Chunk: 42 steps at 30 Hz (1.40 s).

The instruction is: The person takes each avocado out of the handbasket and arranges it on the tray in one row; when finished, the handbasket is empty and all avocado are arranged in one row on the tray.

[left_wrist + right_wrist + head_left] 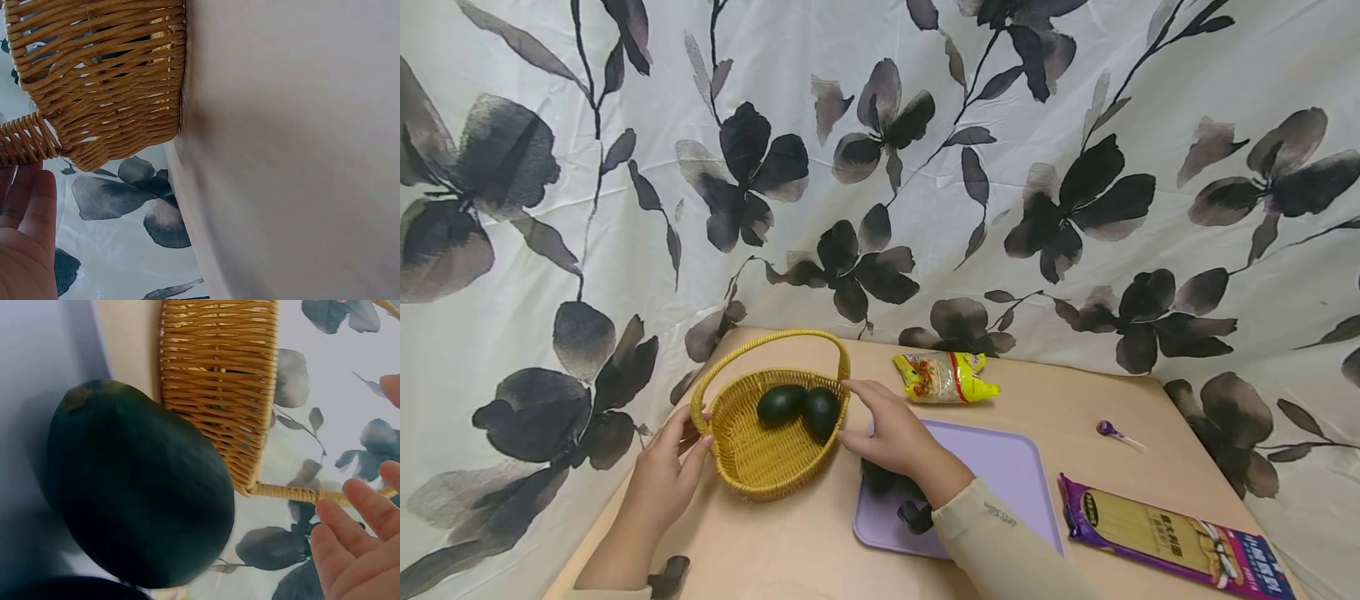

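Observation:
A yellow wicker basket with a tall arched handle stands on the table; two dark green avocados lie inside it. My left hand is at the basket's left side, its fingertips touching the foot of the handle. At the right side, my right hand reaches its extended fingers to the other foot of the handle, thumb apart from them. Another dark green avocado rests on the lilac tray, partly hidden beneath my right hand in the head view.
Behind the tray lies a yellow snack bag with a clear window. A wrapped lollipop and a purple noodle packet are on the right. A floral curtain hangs along the table's back edge.

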Each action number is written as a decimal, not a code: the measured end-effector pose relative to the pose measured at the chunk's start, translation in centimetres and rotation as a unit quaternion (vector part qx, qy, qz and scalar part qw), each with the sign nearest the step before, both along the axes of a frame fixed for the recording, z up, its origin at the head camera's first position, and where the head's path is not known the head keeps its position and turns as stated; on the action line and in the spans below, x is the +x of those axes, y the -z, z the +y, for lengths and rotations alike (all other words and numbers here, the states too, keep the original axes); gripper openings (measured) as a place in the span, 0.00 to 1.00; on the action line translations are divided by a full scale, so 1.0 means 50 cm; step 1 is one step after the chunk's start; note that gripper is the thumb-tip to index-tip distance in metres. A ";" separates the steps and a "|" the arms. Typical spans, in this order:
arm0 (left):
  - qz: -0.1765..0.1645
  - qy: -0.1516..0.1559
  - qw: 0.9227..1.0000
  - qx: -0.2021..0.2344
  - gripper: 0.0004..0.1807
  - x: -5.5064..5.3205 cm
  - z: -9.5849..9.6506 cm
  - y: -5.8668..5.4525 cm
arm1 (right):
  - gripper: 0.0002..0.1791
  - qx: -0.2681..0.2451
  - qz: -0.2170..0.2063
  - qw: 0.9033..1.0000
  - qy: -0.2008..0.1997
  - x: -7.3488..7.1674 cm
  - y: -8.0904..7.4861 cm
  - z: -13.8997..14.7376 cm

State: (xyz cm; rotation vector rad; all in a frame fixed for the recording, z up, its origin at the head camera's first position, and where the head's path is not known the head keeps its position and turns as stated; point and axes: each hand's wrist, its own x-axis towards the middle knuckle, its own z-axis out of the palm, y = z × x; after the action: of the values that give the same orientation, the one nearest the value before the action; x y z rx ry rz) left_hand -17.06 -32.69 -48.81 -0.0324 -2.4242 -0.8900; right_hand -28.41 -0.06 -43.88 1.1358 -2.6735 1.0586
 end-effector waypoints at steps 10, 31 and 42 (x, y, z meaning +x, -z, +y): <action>0.000 -0.005 1.000 -0.002 0.27 -0.002 0.003 -0.001 | 0.42 0.036 -0.005 0.999 -0.021 -0.018 0.007 -0.039; -0.010 -0.004 1.000 0.002 0.25 -0.003 0.002 0.003 | 0.45 0.183 0.010 0.983 -0.015 -0.060 0.017 -0.153; -0.007 -0.002 1.000 0.004 0.25 -0.004 0.001 0.004 | 0.47 0.280 0.021 0.958 0.056 -0.055 0.020 -0.194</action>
State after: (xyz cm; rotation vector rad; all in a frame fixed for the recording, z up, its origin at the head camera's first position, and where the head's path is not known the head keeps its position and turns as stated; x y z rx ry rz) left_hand -17.27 -32.64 -49.02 -0.0185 -2.4332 -0.9027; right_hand -31.17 -9.78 -44.88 1.0241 -3.0475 0.2464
